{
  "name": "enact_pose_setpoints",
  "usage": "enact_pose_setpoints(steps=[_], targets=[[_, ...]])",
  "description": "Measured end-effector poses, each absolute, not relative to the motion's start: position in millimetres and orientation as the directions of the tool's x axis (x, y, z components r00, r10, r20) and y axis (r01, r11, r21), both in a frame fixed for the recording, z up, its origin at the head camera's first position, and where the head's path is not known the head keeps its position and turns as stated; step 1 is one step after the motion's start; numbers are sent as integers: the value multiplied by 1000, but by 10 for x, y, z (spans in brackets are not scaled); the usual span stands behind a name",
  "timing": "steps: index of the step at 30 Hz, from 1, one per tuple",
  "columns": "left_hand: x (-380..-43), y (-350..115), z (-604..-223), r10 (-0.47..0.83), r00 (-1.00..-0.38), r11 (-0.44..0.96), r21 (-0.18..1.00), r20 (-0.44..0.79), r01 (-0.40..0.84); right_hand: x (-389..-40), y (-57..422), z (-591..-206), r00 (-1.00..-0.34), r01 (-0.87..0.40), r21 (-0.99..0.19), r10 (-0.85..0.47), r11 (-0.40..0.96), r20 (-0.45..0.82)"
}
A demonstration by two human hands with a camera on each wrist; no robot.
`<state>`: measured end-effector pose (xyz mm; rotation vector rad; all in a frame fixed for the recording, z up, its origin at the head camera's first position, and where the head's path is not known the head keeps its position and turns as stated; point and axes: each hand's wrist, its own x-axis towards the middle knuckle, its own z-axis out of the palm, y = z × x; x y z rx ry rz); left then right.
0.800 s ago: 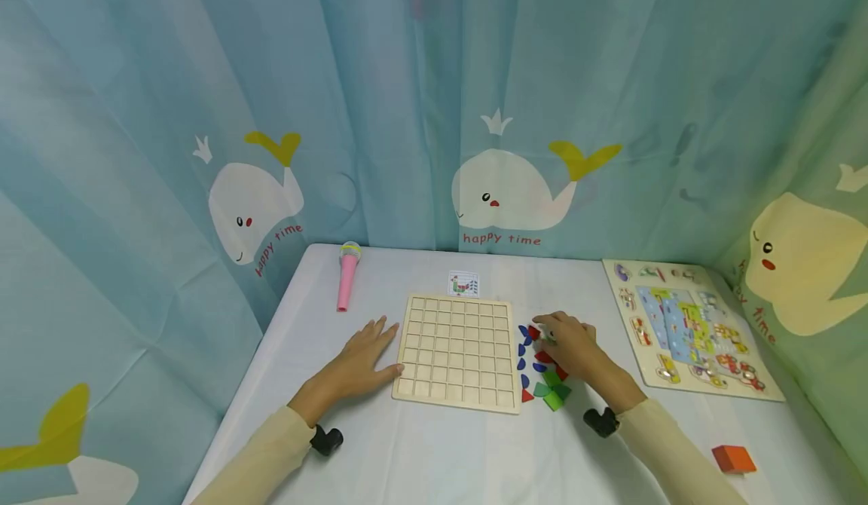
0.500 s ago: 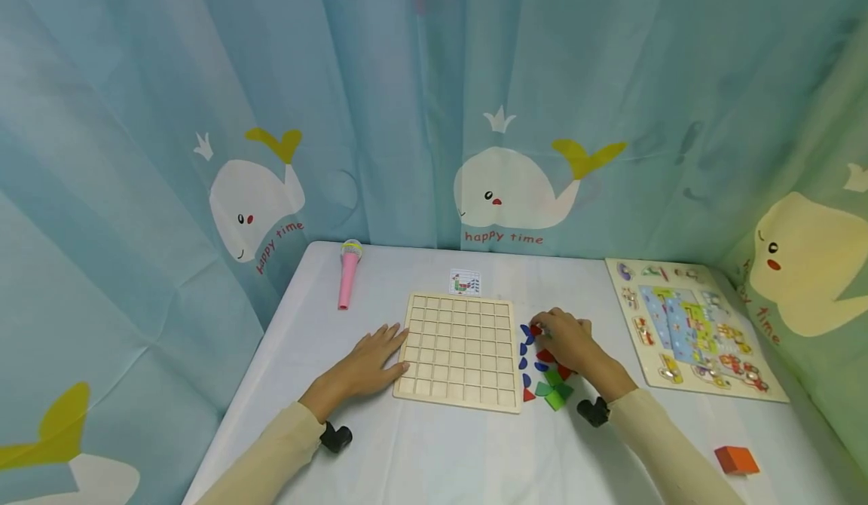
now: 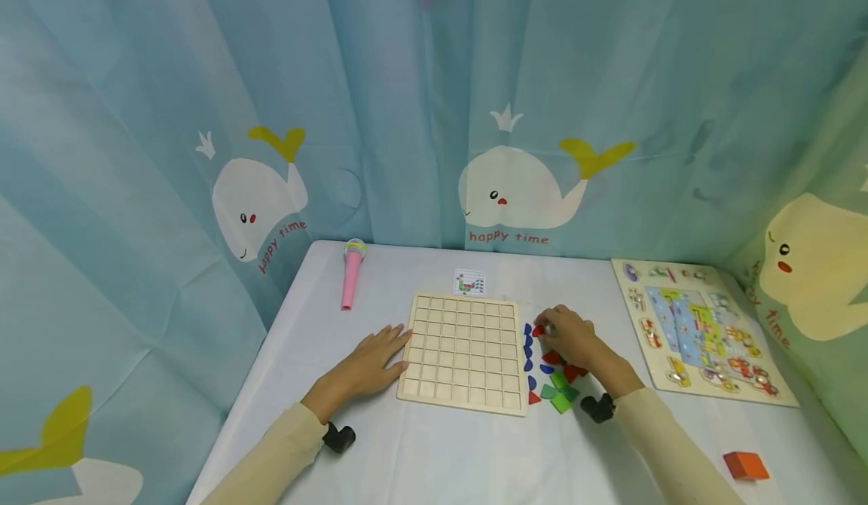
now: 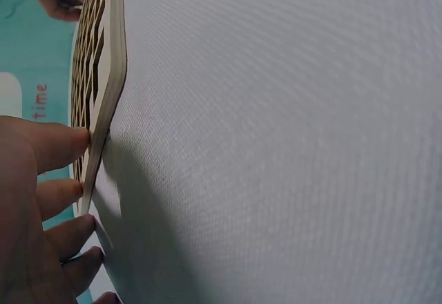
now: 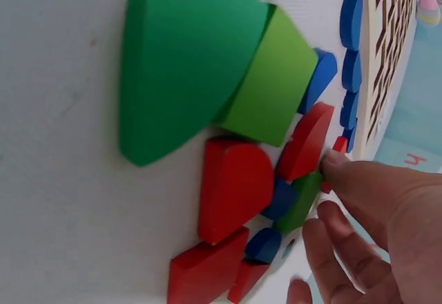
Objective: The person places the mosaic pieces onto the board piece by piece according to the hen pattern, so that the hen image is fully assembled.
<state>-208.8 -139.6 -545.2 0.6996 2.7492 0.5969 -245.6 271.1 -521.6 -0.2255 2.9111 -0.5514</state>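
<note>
My left hand rests with spread, straight fingers at the left edge of a wooden grid board; in the left wrist view the thumb touches the board's rim. To the right of the board, my right hand bends over a small red block. In the right wrist view the thumb tip lies on this red block; the index finger is mostly hidden behind it. Blue half-round blocks stand in a column along the board's right edge. Several green blocks and red blocks lie nearby.
A small picture card lies behind the board. At the back left is a pink toy microphone. A picture puzzle board lies at the right, with an orange block in front. Whale-printed curtains surround the table.
The upper blue half-rounds, first lying askew, now line up along the board's edge. My right hand stays over the red block with its fingers drawn in. The left hand has slid slightly onto the board's edge.
</note>
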Motion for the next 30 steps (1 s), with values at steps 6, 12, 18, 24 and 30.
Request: enact_pose_setpoints(steps=[6,12,18,24,30], targets=[[-2062,-1402,-5437,495,-861,798,455,-119,396,-2490,2707,-5218,-976,-114,-404,-178,908,-125],[-2066,-1396,-5453,488,-865,802,452,-116,392,-2596,2654,-5221,-987,-94,-430,-140,898,-77],[-2064,-1409,-5468,479,-871,805,453,-115,383,-2675,2335,-5130,-977,-179,-501,-214,847,-12],[-2084,-1408,-5471,485,-867,800,457,-113,388,-2729,1845,-5130,-938,-311,-557,-343,770,50],[-2079,-1388,-5453,484,-865,804,456,-130,382,-2769,1374,-5218,-913,-375,-575,-397,727,94]])
